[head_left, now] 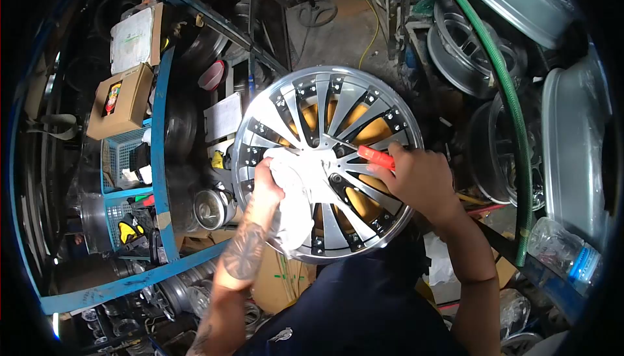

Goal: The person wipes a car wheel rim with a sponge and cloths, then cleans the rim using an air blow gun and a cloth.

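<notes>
A silver multi-spoke wheel rim (pixel 335 223) with black pockets and small bolts round its edge lies face up before my body. My left hand (pixel 265 184) grips a white cloth (pixel 290 216), which drapes over the left spokes and hangs past the lower edge. Bright glare washes out the area beside the hub. In my right hand (pixel 416 177) is a screwdriver (pixel 377 158) with a red handle, its thin shaft pointing left to the hub. Golden-yellow surfaces (pixel 374 130) show through the gaps between the spokes.
A blue metal shelf (pixel 166 154) at left carries a cardboard box (pixel 121 106) and blue baskets (pixel 123 151). More rims (pixel 471 50) are stacked at right, behind a green hose (pixel 499 63). A plastic bottle (pixel 562 252) lies at lower right. A yellow cable (pixel 374 15) crosses the floor ahead.
</notes>
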Tool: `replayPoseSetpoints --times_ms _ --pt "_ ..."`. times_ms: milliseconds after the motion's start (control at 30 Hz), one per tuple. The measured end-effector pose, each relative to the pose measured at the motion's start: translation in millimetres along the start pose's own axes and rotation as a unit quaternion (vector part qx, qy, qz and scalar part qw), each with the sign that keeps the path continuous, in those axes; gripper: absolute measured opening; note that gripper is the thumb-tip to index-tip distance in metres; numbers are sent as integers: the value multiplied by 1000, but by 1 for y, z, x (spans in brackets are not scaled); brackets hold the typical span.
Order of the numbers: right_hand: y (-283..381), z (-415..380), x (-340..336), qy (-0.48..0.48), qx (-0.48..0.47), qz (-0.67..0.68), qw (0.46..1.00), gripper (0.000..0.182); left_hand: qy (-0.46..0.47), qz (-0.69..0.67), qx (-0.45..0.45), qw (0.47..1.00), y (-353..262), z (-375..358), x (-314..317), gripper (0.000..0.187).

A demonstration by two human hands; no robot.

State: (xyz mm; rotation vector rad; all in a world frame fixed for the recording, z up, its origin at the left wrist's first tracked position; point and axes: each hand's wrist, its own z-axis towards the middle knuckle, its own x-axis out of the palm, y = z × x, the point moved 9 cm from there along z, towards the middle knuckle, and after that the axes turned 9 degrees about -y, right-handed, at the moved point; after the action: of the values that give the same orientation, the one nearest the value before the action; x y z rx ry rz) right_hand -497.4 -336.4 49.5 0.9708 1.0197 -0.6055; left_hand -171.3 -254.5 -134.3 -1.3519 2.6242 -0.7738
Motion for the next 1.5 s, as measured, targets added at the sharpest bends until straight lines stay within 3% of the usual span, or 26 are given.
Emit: replayPoseSetpoints --times_ms 100,133,167,200,233,267,300,367,467,567,633,667,700,767,800,833,933,1000,1067,1100,1167,1200,1233,1333,1467,1500 --pt "-10 -1 11 28 26 3 999 37 114 -167 92 975 -9 0 -13 48" --pt "-10 -1 11 38 28 -1 999 37 104 -119 131 979 -12 -7 -15 43" --pt "-10 0 11 49 24 -7 999 36 -10 13 321 947 -36 -61 14 26" --pt "-10 1 13 47 18 0 999 38 18 210 428 879 -51 -62 31 23" --pt "-10 1 17 44 12 8 999 40 43 396 511 762 -56 -63 48 21" --pt "-9 0 21 41 6 19 999 42 36 545 497 674 -48 -76 78 19" --pt "-6 1 23 33 -7 29 999 41 47 680 511 525 -38 -83 105 21" --pt "-3 3 24 11 -29 47 998 40 64 815 473 328 -13 -65 130 28" --pt "-9 2 26 -4 -49 45 998 39 67 874 423 230 2 -59 148 29" --pt "-20 1 24 14 -7 20 1000 37 92 827 431 348 -7 -58 152 32" --pt "-28 5 22 11 11 27 1000 34 196 672 404 589 -18 -33 147 29" --pt "-32 8 23 13 17 31 999 33 168 578 289 744 -19 -21 137 28" --pt "-33 12 25 3 14 34 999 33 130 456 160 865 -14 -11 124 27" --pt "-33 26 28 -18 5 43 999 35 150 213 23 965 -5 0 104 30" --pt "-33 33 31 16 13 45 999 34 127 130 28 983 -4 -3 94 27" --pt "-30 37 31 10 -8 40 999 34 106 48 32 993 0 -5 86 25" --pt "-28 46 32 36 -38 14 999 34 62 184 261 946 -9 -19 81 22" --pt "-31 48 30 31 -35 15 999 34 75 367 393 840 -23 -44 106 19" --pt "-32 48 28 29 -27 17 999 35 66 512 497 697 -27 -47 127 22" --pt "-34 46 27 30 -19 19 999 36 109 559 450 688 -20 -63 150 27" --pt "-41 38 26 32 1 25 999 38 113 673 457 571 -14 -49 169 32" --pt "-44 33 23 23 16 27 999 40 129 677 421 590 -13 -44 179 37" --pt "-46 28 18 16 32 31 999 41 98 716 389 571 -13 -37 187 41" --pt "-53 13 5 -6 72 34 997 45 3 751 315 581 -13 -21 192 53" --pt "-67 1 -12 19 145 66 987 48 -26 706 346 617 -26 -39 188 53" --pt "-69 -4 -16 22 152 55 987 48 -29 731 330 596 -29 -46 179 51"
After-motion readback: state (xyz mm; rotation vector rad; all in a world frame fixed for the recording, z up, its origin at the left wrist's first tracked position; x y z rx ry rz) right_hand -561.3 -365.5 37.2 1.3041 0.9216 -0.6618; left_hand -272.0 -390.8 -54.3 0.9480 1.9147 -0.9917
